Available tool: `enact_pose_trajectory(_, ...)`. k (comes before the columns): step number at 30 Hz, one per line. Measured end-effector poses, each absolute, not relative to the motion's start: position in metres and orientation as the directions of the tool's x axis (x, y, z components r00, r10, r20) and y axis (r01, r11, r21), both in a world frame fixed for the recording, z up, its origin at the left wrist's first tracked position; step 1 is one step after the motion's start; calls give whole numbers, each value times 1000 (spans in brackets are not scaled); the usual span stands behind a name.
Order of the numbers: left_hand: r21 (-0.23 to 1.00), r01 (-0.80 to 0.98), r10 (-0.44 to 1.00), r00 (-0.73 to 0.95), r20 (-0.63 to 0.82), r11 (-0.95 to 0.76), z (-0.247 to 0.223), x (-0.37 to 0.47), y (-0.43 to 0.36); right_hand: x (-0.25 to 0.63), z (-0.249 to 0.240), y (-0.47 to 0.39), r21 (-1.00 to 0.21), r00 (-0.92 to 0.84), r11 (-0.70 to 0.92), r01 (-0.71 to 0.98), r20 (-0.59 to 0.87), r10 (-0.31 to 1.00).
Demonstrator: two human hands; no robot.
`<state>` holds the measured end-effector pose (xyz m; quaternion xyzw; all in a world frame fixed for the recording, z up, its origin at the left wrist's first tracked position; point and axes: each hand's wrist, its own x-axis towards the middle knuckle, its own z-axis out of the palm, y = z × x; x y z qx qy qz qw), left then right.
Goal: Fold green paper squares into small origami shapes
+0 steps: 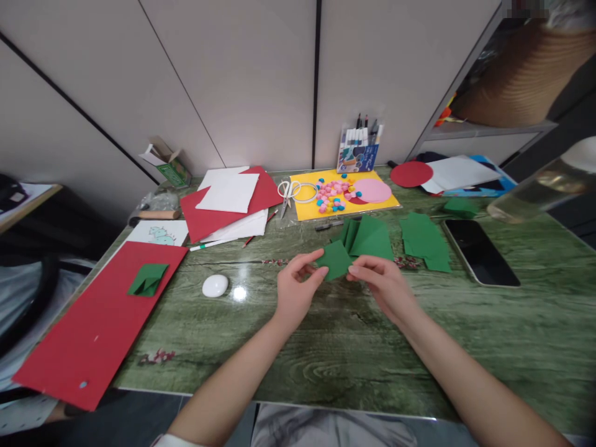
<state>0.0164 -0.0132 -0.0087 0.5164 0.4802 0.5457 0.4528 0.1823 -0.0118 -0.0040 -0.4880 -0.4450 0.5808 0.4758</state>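
Note:
Between my two hands is a small green paper square [335,259], held just above the table. My left hand [298,285] pinches its left edge between thumb and fingers. At the right corner, the thumb and fingertips of my right hand [382,282] grip the same square. Right behind it lie folded green papers [372,236], fanned out. Farther right is a pile of green paper pieces [424,242]. A folded green paper [148,280] rests on a long red sheet [102,323] at the left.
A white oval object [215,285] and a phone [481,251] lie on the table. Scissors [285,198], a yellow sheet [302,210] with small coloured balls, a marker box [358,149] and white paper [228,192] stand or lie behind. A bottle of liquid [535,189] is at right.

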Motion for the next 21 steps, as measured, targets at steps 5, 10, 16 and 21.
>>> enact_pose_trajectory(5,996,-79,996,-83,28,-35,-9,15,-11,183,-3,-10,-991,-96,-133,-30,-129,987)
enact_pose_trajectory(10,969,-184,986,43,-161,166,-9,13,-5,184,-2,-8,-991,-124,-113,77,-122,985)
enact_pose_trajectory(16,965,-181,981,60,-184,192,-10,15,-5,182,-4,-9,-991,-141,-101,87,-113,984)
enact_pose_trajectory(21,959,-225,985,56,-166,174,-10,16,-6,177,-5,-12,-976,-234,-67,208,-116,965)
